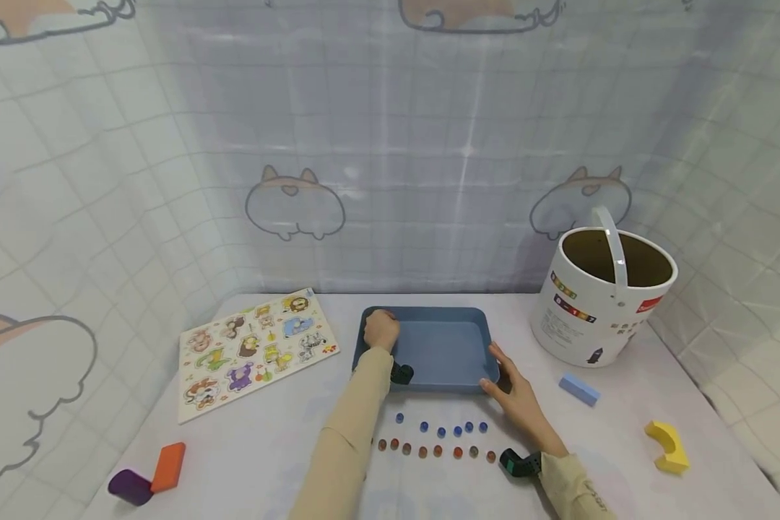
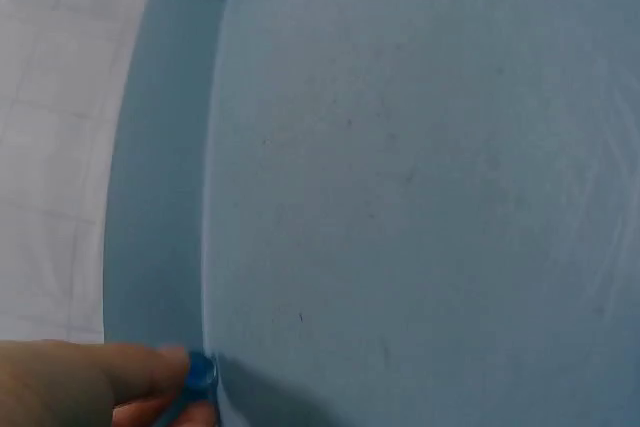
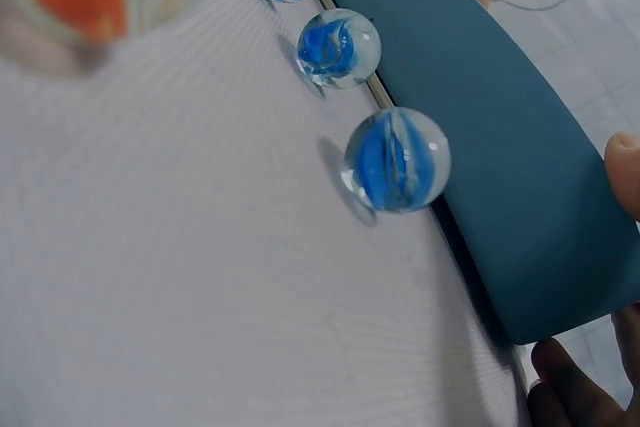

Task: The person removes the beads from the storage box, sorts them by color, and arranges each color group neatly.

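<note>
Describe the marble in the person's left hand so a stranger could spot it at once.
Start at the blue tray in the middle of the table. At its far-left inner corner the left hand reaches in, fingers pinching a small blue marble just over the tray floor. Unlike the blue and orange marbles lined up on the table before the tray, it alone is inside the tray.

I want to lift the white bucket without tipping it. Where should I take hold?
Grip the white bucket by the top of its handle, coming from straight above. The handle stands upright, arching over the open mouth, so fingers can probably curl under it and the bucket hangs level.
</note>
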A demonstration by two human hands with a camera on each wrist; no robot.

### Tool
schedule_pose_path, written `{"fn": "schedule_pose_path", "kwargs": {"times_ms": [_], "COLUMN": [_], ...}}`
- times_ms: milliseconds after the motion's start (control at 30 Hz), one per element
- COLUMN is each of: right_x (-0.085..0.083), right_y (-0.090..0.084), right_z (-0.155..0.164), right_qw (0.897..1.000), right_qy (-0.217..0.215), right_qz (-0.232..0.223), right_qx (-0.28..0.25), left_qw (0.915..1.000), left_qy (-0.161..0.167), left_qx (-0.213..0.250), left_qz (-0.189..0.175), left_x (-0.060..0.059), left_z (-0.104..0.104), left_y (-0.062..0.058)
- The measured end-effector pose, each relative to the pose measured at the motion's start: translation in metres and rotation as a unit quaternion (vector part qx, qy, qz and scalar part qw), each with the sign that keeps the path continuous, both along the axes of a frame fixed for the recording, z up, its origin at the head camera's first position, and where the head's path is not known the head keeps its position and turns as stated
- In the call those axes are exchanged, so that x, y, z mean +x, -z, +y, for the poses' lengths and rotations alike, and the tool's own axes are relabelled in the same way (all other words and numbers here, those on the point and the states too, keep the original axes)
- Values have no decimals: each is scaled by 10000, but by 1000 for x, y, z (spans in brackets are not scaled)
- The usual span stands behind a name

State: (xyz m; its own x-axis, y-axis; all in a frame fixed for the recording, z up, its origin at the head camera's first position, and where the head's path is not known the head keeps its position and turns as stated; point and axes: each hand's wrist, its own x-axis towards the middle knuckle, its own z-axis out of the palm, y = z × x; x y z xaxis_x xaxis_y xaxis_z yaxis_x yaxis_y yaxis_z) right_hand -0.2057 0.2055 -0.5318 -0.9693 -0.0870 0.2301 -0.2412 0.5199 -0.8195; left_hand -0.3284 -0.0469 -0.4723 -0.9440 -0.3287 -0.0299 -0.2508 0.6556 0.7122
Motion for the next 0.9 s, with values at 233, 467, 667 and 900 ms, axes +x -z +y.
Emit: {"fn": "schedule_pose_path", "kwargs": {"times_ms": [233, 467, 667, 900], "right_x": [-1, -2, -1, -2], "right_y": [2, 4, 6, 3], "right_z": [-1, -1, -6, 0], "right_qw": [10000, 10000, 9999, 10000], "right_qy": [-54, 20, -81, -44], "right_qz": [-24, 86, 51, 72], "right_qx": [-46, -9, -72, 13], "left_qw": [9893, 9881, 9887, 9963], "left_qy": [267, -195, -493, -225], "left_qx": [-1434, -1473, -1323, -774], "left_qz": [-43, -388, -499, -295], "left_x": [-10, -13, -15, -15], "left_z": [10, 34, 47, 46], "left_y": [-1, 3, 13, 5]}}
